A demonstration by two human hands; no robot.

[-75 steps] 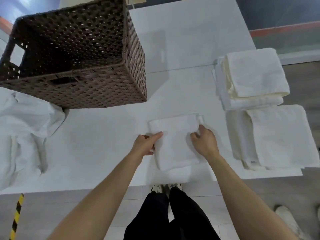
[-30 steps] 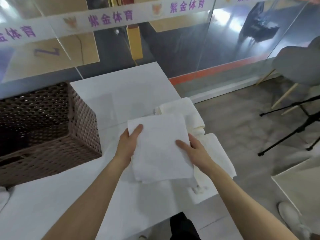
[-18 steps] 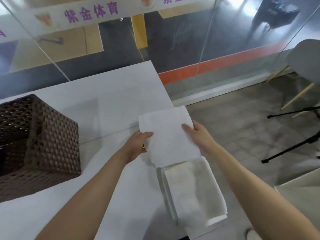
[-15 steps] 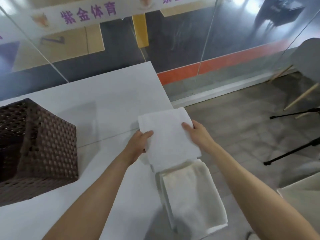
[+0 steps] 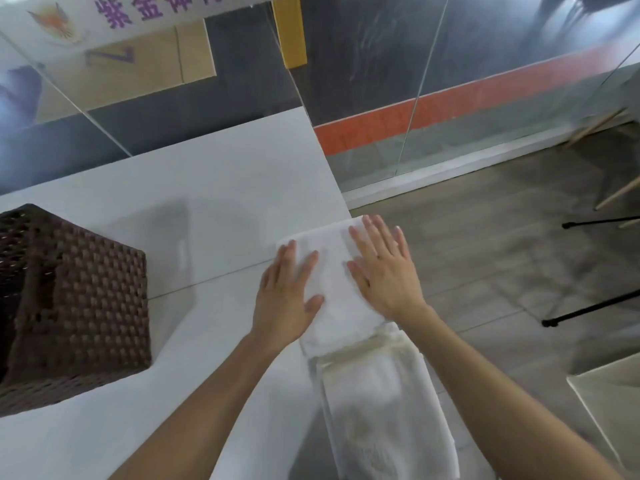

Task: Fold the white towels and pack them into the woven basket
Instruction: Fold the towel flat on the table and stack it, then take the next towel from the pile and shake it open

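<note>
1 left hand (image 5: 285,303), 1 right hand (image 5: 384,271) pressing 1 towel (image 5: 331,285); 1 basket (image 5: 86,299)

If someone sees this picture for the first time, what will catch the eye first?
First come the two flat hands, the left hand and the right hand, pressing on a folded white towel at the right edge of the white table. A second pile of folded towels lies just nearer to the person. The dark woven basket stands on the table at the left of the view.
</note>
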